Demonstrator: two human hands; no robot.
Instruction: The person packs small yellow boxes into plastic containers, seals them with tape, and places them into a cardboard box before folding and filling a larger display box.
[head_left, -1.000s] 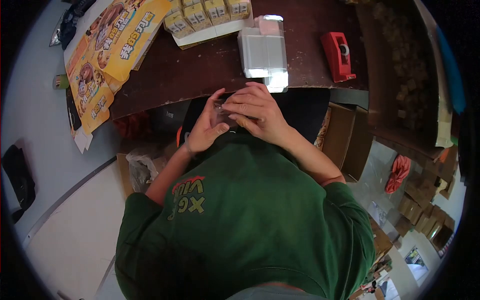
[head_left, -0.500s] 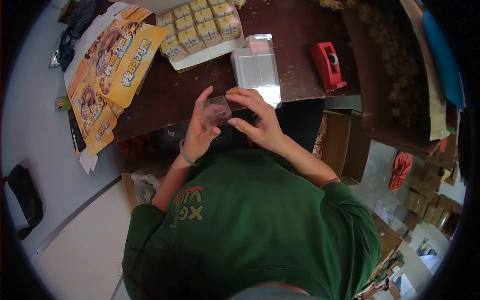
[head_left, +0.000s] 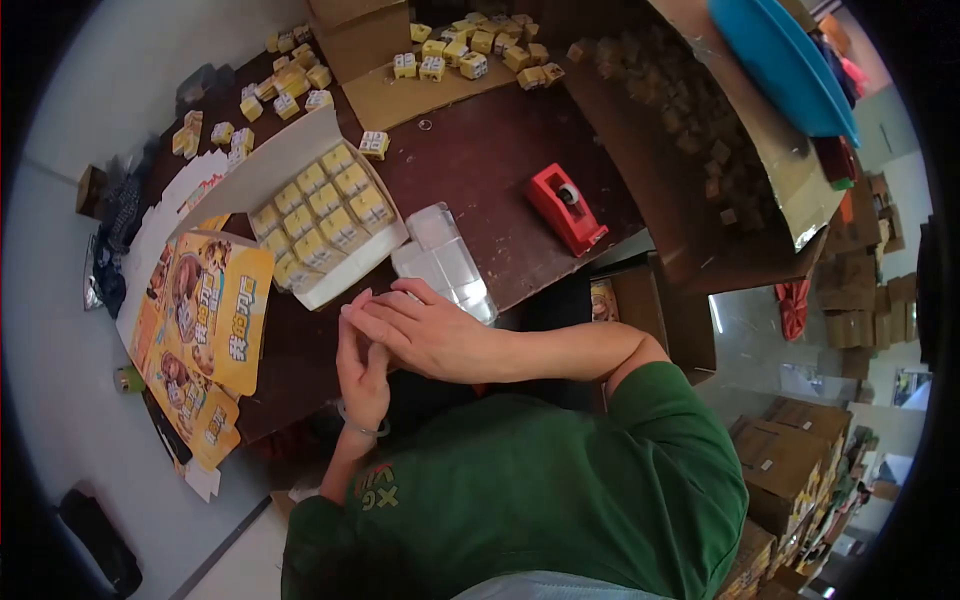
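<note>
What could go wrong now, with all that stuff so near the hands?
The right hand is close to the clear plastic stack, which lies by the front edge of the table, so a careless swing might push it off. The red tape dispenser is near that edge too, and a bump could perhaps knock it down. Beyond the left hand, the open box holds small yellow packs; a nudge might jumble them.

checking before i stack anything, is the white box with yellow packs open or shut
Open: the white box has its flap raised, exposing the yellow packs inside.
</note>
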